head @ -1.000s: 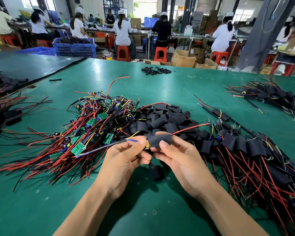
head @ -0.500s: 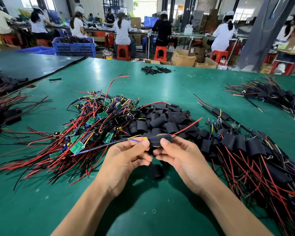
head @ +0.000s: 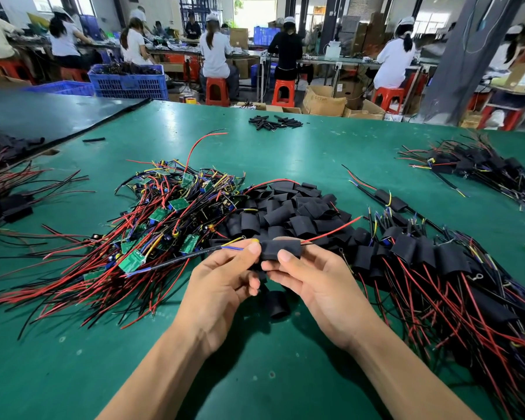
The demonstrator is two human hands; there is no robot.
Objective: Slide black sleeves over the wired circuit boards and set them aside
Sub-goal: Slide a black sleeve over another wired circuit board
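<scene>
At frame centre, sleeve (head: 281, 249) is pinched by right hand (head: 315, 286); wires (head: 234, 247) are pinched by left hand (head: 222, 286).

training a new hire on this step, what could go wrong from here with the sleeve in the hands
1. The left hand pinches the yellow and blue wires at the end of the black sleeve, which the right hand grips; a hard pull could strain those thin wires.
2. The black lead runs from the left hand across the pile of bare boards; setting the piece aside may snag and drag others.
</scene>
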